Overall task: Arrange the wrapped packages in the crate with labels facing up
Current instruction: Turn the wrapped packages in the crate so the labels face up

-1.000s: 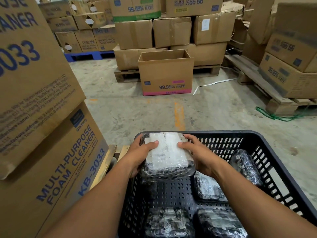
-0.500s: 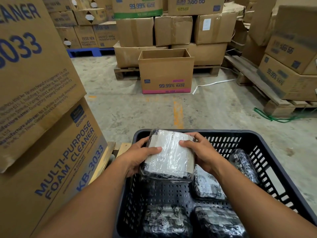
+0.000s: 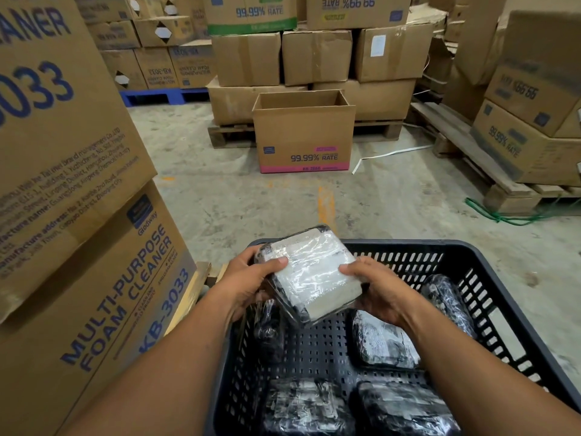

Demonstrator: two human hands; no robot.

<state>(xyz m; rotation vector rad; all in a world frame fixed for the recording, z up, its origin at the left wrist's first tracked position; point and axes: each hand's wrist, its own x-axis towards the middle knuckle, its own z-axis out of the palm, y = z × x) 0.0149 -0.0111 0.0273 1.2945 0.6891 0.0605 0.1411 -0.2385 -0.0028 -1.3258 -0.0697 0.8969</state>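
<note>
A warehouse of stacked cardboard cartons on pallets surrounds a bare concrete floor, with one open carton [image 3: 304, 130] standing alone ahead. In the foreground sits a dark perforated crate [image 3: 490, 297]. Both hands hold one wrapped package [image 3: 309, 275] above the crate's far-left corner: the left hand [image 3: 248, 283] is closed on its left edge with the thumb laid over the top, and the right hand [image 3: 382, 289] is closed on its right edge, thumb likewise on top. The package is tilted, its white label face turned up and toward the camera, its long axis running diagonally from near-left to far-right between the two hands. Neither hand is clearly nearer; it is shared evenly. Directly below it the crate floor [image 3: 317, 347] is bare, so the coming move seems to be a straight lowering into that far-left space, levelled so the label stays up. A narrow package [image 3: 268, 335] stands on edge against the left wall, just beside that gap. Other packages lie along the near edge and right side, one [image 3: 382, 339] just under the right wrist.
</note>
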